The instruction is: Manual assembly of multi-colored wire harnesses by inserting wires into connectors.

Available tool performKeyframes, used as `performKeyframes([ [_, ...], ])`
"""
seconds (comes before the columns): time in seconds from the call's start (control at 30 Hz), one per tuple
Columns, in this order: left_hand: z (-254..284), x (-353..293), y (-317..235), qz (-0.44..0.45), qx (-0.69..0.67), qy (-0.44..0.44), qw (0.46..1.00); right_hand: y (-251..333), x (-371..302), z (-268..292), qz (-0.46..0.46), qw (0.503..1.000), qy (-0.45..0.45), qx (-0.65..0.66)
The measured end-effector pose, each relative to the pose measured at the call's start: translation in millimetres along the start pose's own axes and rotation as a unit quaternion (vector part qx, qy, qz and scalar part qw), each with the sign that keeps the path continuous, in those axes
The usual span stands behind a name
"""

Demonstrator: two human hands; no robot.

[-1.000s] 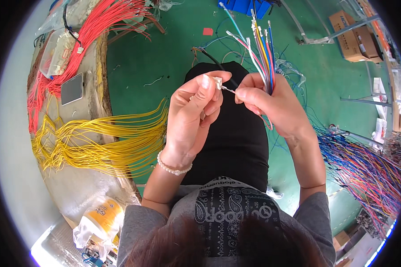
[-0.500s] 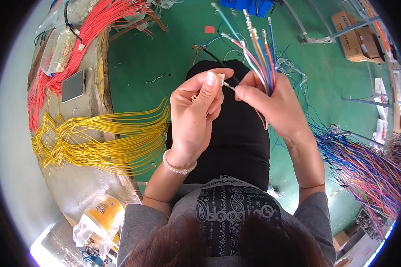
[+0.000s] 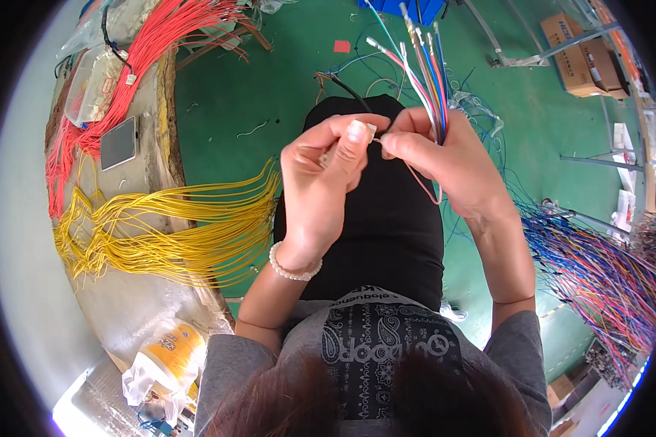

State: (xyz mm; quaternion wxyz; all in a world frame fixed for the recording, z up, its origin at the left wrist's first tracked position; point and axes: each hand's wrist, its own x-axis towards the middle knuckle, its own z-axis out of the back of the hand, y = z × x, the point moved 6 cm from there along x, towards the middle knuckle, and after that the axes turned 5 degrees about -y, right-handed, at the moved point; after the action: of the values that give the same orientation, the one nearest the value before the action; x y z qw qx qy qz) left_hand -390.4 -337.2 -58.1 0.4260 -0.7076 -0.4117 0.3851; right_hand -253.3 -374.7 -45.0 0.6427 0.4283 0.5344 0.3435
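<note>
Two hands meet over lap: my left hand (image 3: 324, 175) pinches small connector (image 3: 370, 132), right hand (image 3: 444, 164) clenches wires (image 3: 424, 69), feeding one. I judge insertion step; next needs fine alignment.

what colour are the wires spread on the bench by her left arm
Yellow wires, fanned across the bench; the head view shows them clearly.

To your left a worn workbench (image 3: 135, 306) is carrying most of the load: a fan of yellow wires (image 3: 175, 233) is spreading across its middle, red wires (image 3: 153, 51) are trailing along its far end, and a dark phone (image 3: 118, 143) is lying flat between them beside a clear plastic box (image 3: 91, 84). A yellow tape roll in a plastic bag (image 3: 164, 357) is sitting at the near end. The green floor (image 3: 270, 87) is holding loose wire scraps, a bundle of blue and red wires (image 3: 598, 269) and cardboard boxes (image 3: 583, 54).
</note>
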Motion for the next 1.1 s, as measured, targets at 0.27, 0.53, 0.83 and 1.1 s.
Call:
performKeyframes([
  [0.27, -11.7, 6.5, -0.1, 0.007, -0.098, -0.02, 0.995, 15.3, 5.7, -6.9, 0.129, 0.991, 0.022, 0.029],
  [0.53, -22.7, 20.3, -1.4, -0.036, -0.073, -0.027, 0.996, 9.9, 16.7, 7.3, 0.166, 0.986, 0.022, 0.019],
  [0.83, 7.2, 120.2, -18.2, -0.058, -0.04, -0.132, 0.989, 77.2, 77.0, 146.2, 0.241, 0.956, -0.118, 0.118],
  [1.1, -89.5, 51.4, -57.6, -0.093, 0.133, 0.098, 0.982, 169.4, -85.2, 199.7, 0.202, 0.964, -0.175, 0.002],
])
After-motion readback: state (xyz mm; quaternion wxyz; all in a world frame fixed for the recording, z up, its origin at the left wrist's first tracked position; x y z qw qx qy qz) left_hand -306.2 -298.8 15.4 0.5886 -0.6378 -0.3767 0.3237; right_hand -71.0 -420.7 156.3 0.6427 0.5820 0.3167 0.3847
